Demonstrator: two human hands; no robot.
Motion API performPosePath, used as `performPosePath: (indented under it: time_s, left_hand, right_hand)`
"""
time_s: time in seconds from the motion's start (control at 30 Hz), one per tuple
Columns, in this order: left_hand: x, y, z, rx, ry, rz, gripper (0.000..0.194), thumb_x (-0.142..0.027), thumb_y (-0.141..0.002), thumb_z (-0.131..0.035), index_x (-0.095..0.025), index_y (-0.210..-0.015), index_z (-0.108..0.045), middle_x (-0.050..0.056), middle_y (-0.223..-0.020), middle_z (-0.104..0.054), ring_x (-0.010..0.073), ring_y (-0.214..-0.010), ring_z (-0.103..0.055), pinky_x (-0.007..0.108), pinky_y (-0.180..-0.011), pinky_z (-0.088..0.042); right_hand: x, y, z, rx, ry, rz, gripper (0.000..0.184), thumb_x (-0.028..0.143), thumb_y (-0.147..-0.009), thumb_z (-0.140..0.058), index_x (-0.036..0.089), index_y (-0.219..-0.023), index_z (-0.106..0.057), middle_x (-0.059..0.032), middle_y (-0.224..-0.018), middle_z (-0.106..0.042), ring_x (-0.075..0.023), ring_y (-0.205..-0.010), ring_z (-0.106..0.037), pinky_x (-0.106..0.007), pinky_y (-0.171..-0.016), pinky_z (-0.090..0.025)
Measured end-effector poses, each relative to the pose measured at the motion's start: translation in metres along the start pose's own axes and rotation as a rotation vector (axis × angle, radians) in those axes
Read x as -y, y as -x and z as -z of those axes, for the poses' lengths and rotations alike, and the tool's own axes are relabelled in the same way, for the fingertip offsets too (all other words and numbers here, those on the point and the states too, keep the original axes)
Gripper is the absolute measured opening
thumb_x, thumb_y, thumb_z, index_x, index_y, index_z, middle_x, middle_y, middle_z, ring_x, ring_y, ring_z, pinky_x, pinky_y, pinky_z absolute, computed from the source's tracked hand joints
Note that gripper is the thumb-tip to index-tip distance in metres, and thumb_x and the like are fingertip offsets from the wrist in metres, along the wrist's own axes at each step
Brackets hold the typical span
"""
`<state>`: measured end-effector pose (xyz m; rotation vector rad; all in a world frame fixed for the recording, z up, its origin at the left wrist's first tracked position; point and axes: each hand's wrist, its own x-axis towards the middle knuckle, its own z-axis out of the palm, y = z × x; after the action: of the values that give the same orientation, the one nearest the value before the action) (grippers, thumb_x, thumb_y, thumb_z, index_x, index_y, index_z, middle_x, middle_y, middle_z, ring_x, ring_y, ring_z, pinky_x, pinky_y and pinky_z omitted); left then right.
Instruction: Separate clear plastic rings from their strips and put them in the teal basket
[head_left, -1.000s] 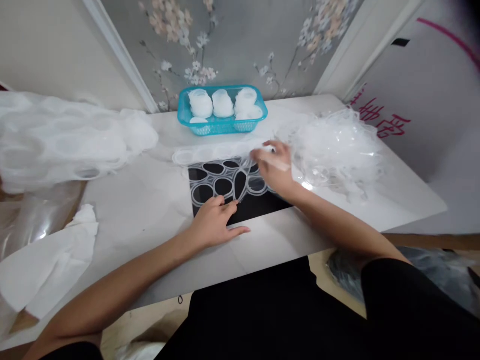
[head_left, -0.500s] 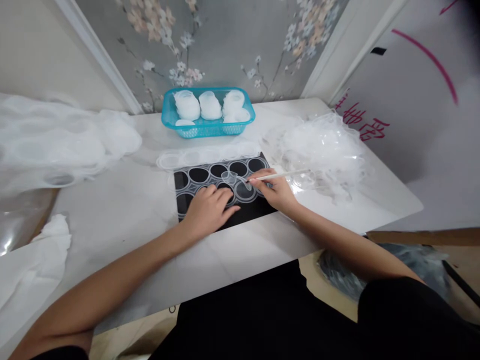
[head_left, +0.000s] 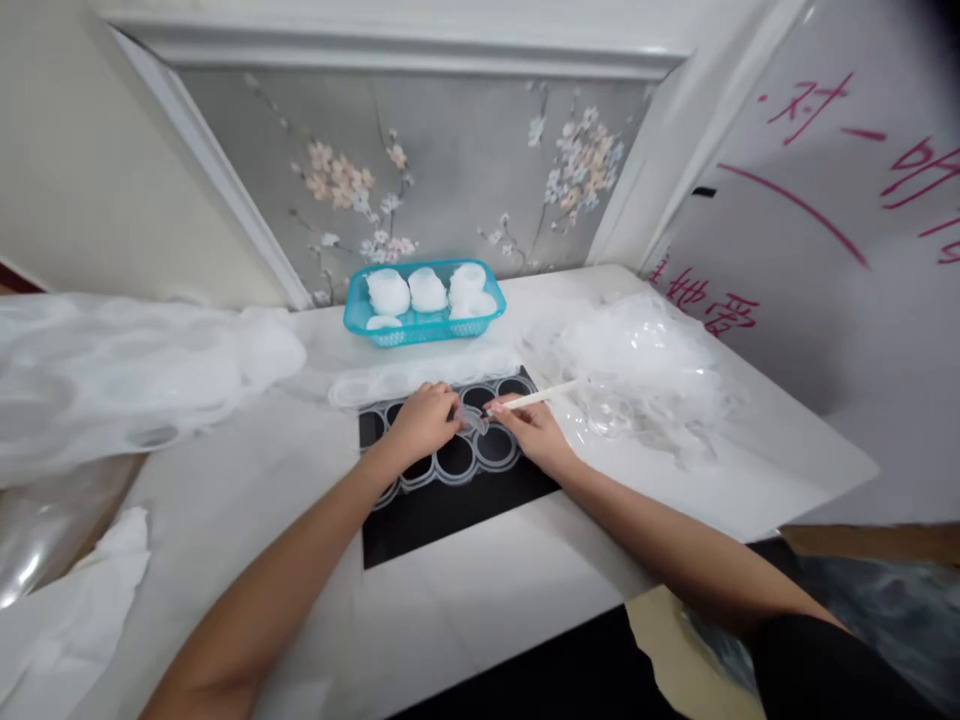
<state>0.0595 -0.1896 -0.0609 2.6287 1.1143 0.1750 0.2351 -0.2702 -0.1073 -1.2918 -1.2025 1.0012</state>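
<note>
A black mat (head_left: 450, 530) lies on the white table, with a translucent plastic sheet (head_left: 431, 478) of ring-shaped outlines on top. My right hand (head_left: 536, 430) grips a thin white stick-like tool (head_left: 544, 394), its tip pointing left over the sheet. Between my two hands is a small curved translucent piece (head_left: 472, 420), close to the tool's tip. The curled fingers and thumb of my left hand (head_left: 424, 425) pinch the left edge of that piece. Part of the sheet is hidden beneath my left hand.
A blue basket (head_left: 427, 336) with stacks of white round pieces stands behind the mat. A translucent strip (head_left: 397, 380) lies before it. Clear plastic scraps (head_left: 637, 360) are heaped at right. Layered translucent sheets (head_left: 135, 380) cover the left side. A whiteboard (head_left: 810, 350) borders the right.
My left hand has gone from resting spread on the sheet to pinching the translucent piece, farther back on the mat. The right hand still holds the tool. The view has tilted upward.
</note>
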Motion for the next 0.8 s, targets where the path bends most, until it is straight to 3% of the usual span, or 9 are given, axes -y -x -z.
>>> performPosePath:
  time_s: [0.13,0.3,0.5,0.8]
  left_hand:
    - [0.01,0.003,0.0,0.016,0.05,0.018,0.006,-0.024,-0.08,-0.057,-0.02,-0.082,-0.061,0.001,-0.078,-0.065,0.0183,-0.078,-0.059,0.027,-0.067,-0.042]
    - [0.015,0.006,-0.001,0.042,0.068,0.046,0.024,-0.03,-0.08,-0.057,-0.021,-0.102,-0.06,-0.001,-0.076,-0.063,0.0165,-0.069,-0.059,0.026,-0.06,-0.04]
    - [0.013,0.006,0.004,0.01,0.02,0.049,0.008,-0.027,-0.08,-0.055,-0.019,-0.078,-0.058,0.005,-0.092,-0.059,0.0198,-0.088,-0.057,0.029,-0.076,-0.041]
    - [0.032,0.015,0.037,0.097,-0.018,0.295,0.01,-0.03,-0.072,-0.058,-0.021,-0.068,-0.056,0.002,-0.077,-0.066,0.0203,-0.073,-0.061,0.028,-0.063,-0.039]
  right_hand:
    - [0.001,0.002,0.001,0.003,-0.161,-0.05,0.034,0.052,-0.079,-0.063,0.021,-0.09,-0.067,-0.0041,-0.077,-0.072,-0.0225,-0.076,-0.069,-0.031,-0.068,-0.052]
    - [0.007,0.002,-0.002,-0.02,-0.17,-0.081,0.038,0.055,-0.073,-0.067,0.02,-0.086,-0.067,-0.0054,-0.079,-0.073,-0.0236,-0.077,-0.069,-0.033,-0.07,-0.052]
    - [0.007,-0.001,-0.001,-0.044,-0.3,-0.082,0.04,0.055,-0.07,-0.071,0.019,-0.086,-0.068,-0.0041,-0.075,-0.071,-0.0228,-0.077,-0.067,-0.035,-0.076,-0.051]
    - [0.0,-0.006,0.001,-0.054,-0.385,-0.037,0.03,0.048,-0.071,-0.073,0.02,-0.081,-0.071,-0.0022,-0.081,-0.07,-0.0202,-0.082,-0.067,-0.035,-0.089,-0.047]
